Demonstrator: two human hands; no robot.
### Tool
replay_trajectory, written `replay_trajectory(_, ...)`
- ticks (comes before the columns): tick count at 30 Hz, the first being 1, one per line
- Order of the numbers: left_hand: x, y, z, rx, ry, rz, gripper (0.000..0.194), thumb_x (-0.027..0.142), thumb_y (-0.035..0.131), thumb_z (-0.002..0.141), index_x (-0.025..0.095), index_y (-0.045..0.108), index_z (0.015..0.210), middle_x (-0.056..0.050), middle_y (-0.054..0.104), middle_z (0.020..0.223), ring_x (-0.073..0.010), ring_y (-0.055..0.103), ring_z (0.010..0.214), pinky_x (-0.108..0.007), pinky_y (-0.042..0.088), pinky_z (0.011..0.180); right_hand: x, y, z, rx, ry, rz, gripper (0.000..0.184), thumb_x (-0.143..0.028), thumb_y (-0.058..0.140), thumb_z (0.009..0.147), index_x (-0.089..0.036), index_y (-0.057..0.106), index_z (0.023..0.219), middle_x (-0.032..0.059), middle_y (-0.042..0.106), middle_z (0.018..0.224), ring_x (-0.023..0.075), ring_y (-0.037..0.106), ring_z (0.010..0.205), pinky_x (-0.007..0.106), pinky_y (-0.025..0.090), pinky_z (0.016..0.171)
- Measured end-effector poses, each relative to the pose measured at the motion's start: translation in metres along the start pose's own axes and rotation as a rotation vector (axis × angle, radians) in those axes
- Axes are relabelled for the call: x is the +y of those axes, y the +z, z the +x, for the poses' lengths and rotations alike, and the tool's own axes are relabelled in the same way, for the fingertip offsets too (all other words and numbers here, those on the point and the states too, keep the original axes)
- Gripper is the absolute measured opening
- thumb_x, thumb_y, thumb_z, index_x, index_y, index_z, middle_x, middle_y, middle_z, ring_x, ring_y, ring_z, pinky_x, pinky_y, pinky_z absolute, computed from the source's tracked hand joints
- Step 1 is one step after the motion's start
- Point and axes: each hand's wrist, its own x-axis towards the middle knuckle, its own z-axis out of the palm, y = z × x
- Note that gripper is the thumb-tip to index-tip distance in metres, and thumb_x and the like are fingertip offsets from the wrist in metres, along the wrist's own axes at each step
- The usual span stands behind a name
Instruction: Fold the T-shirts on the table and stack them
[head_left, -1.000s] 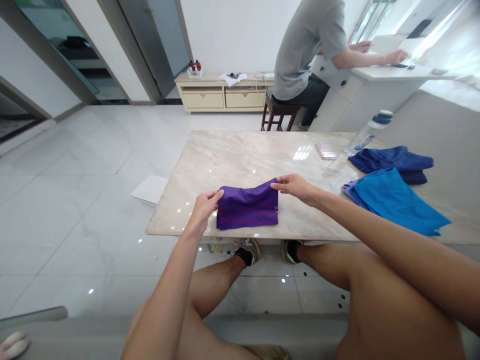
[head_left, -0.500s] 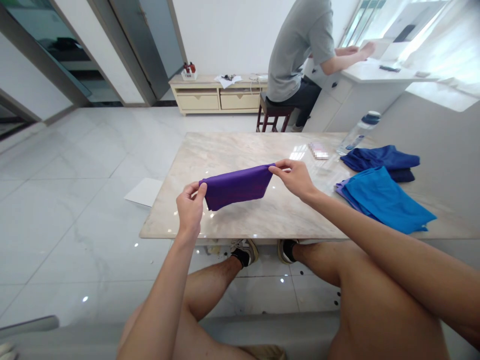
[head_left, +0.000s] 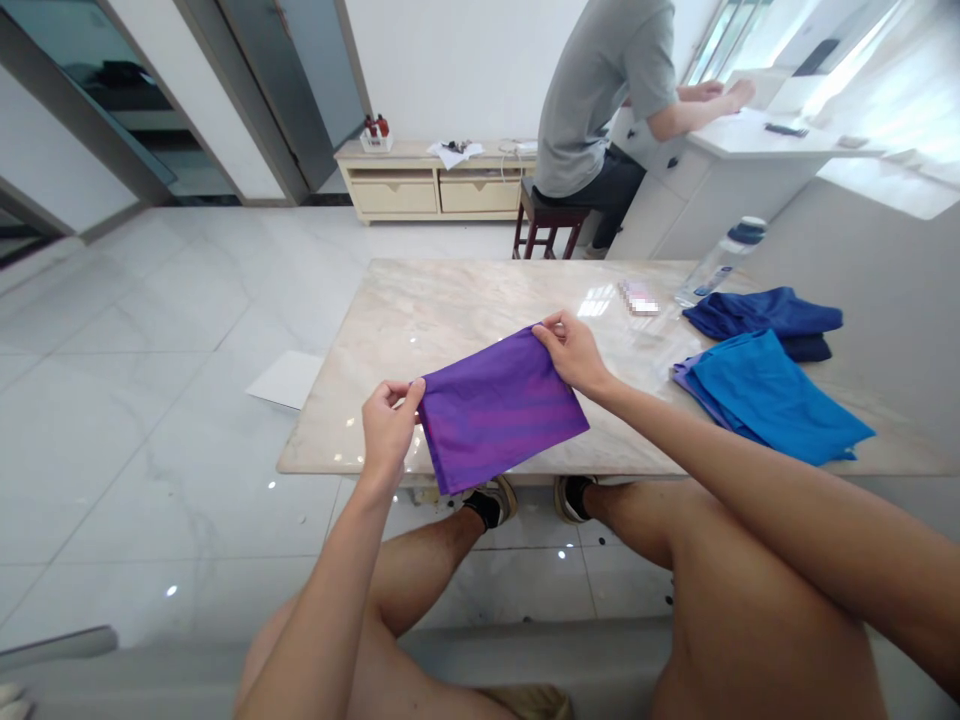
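Note:
A folded purple cloth (head_left: 502,410) hangs between my two hands, its broad face turned toward me. My left hand (head_left: 391,420) pinches its upper left corner with thumb and fingers. At the upper right corner, my right hand (head_left: 571,350) grips the cloth the same way, a little higher than the left. The lower edge droops over the near edge of the marble-look table (head_left: 360,350). To the right on the table lie a folded bright blue cloth (head_left: 780,400) on a lilac cloth (head_left: 694,378), and a dark blue cloth (head_left: 765,312) behind them.
A clear bottle (head_left: 720,262) with a dark cap stands at the table's far right, near a small blurred pink item (head_left: 637,298). Another person (head_left: 600,110) sits on a stool (head_left: 551,215) at a white desk (head_left: 765,140). A white sheet (head_left: 285,380) lies left of the table.
The purple cloth has swung from nearly edge-on to showing its broad face, its lower edge now nearer me. My hands have moved slightly closer together.

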Motion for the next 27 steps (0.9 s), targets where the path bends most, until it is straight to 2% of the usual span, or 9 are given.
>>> replay_trajectory(2, -0.019, 0.004, 0.009, -0.09, -0.189, 0.192, 0.03, 0.045, 0.079, 0.09, 0.019, 0.063, 0.089, -0.003, 0.074, 0.084, -0.0167, 0.073, 0.069, -0.027, 0.059, 0.065, 0.02, 0.009, 0.003, -0.065, 0.153, -0.15, 0.016, -0.03, 0.07, 0.1, -0.02, 0.065, 0.112, 0.0043, 0.077, 0.091, 0.0205, 0.072, 0.085, 0.031, 0.054, 0.082)
replay_trajectory(4, -0.035, 0.007, 0.015, -0.184, -0.283, 0.466, 0.018, 0.033, 0.075, 0.094, 0.02, 0.065, 0.089, -0.003, 0.077, 0.081, -0.0185, 0.076, 0.07, -0.028, 0.059, 0.07, 0.037, 0.013, 0.004, -0.14, 0.307, -0.334, 0.02, -0.022, 0.069, 0.099, -0.018, 0.068, 0.118, 0.0085, 0.08, 0.1, 0.0217, 0.074, 0.092, 0.03, 0.054, 0.085)
replay_trajectory(7, -0.048, 0.01, 0.017, -0.34, -0.241, 0.793, 0.016, 0.03, 0.072, 0.098, 0.022, 0.07, 0.085, -0.004, 0.079, 0.075, -0.0213, 0.08, 0.079, -0.028, 0.058, 0.079, 0.056, 0.011, 0.002, -0.275, 0.427, -0.523, 0.009, -0.026, 0.076, 0.095, -0.017, 0.077, 0.097, 0.0108, 0.081, 0.096, 0.0252, 0.076, 0.094, 0.03, 0.053, 0.084)
replay_trajectory(10, -0.048, 0.011, 0.013, -0.474, -0.174, 0.951, 0.029, 0.037, 0.07, 0.101, 0.023, 0.075, 0.077, -0.006, 0.08, 0.073, -0.0244, 0.082, 0.086, -0.029, 0.056, 0.083, 0.067, 0.005, -0.002, -0.388, 0.468, -0.541, 0.026, -0.038, 0.086, 0.09, -0.019, 0.077, 0.074, 0.0088, 0.077, 0.076, 0.0257, 0.075, 0.082, 0.03, 0.051, 0.076)
replay_trajectory(13, -0.04, 0.013, 0.009, -0.552, -0.154, 1.067, 0.033, 0.042, 0.071, 0.102, 0.023, 0.079, 0.076, -0.008, 0.082, 0.079, -0.0269, 0.082, 0.094, -0.03, 0.055, 0.083, 0.073, 0.003, -0.005, -0.492, 0.474, -0.466, 0.036, -0.052, 0.085, 0.09, -0.018, 0.08, 0.078, 0.0074, 0.077, 0.076, 0.0225, 0.071, 0.077, 0.03, 0.047, 0.069)
replay_trajectory(17, -0.029, 0.012, 0.006, -0.535, -0.097, 1.297, 0.039, 0.057, 0.071, 0.101, 0.023, 0.082, 0.086, -0.014, 0.085, 0.099, -0.0343, 0.08, 0.107, -0.036, 0.055, 0.086, 0.071, 0.006, -0.009, -0.6, 0.46, -0.358, 0.043, -0.055, 0.085, 0.087, -0.019, 0.073, 0.067, 0.0036, 0.071, 0.07, 0.0187, 0.063, 0.073, 0.029, 0.043, 0.067)
replay_trajectory(21, -0.018, 0.01, 0.005, -0.425, 0.005, 1.382, 0.04, 0.057, 0.06, 0.106, 0.024, 0.082, 0.101, -0.015, 0.084, 0.112, -0.0367, 0.078, 0.113, -0.04, 0.056, 0.09, 0.051, 0.003, -0.011, -0.578, 0.463, -0.259, 0.04, -0.046, 0.087, 0.084, -0.019, 0.065, 0.063, 0.0014, 0.066, 0.067, 0.0169, 0.059, 0.072, 0.028, 0.042, 0.066)
replay_trajectory(24, -0.011, 0.014, 0.006, -0.357, 0.031, 1.384, 0.043, 0.056, 0.052, 0.108, 0.025, 0.082, 0.112, -0.015, 0.083, 0.117, -0.0374, 0.077, 0.114, -0.041, 0.057, 0.09, 0.027, -0.018, -0.014, -0.545, 0.444, -0.087, 0.036, -0.045, 0.09, 0.081, -0.019, 0.066, 0.072, 0.0009, 0.067, 0.072, 0.0155, 0.06, 0.073, 0.026, 0.044, 0.064)
replay_trajectory(27, -0.007, 0.018, 0.003, -0.398, 0.052, 1.381, 0.046, 0.055, 0.048, 0.108, 0.024, 0.081, 0.114, -0.016, 0.084, 0.118, -0.0376, 0.077, 0.114, -0.041, 0.056, 0.089, -0.001, -0.058, -0.02, -0.448, 0.479, 0.021, 0.035, -0.041, 0.093, 0.081, -0.019, 0.066, 0.078, 0.0007, 0.067, 0.071, 0.0143, 0.06, 0.068, 0.024, 0.046, 0.058)
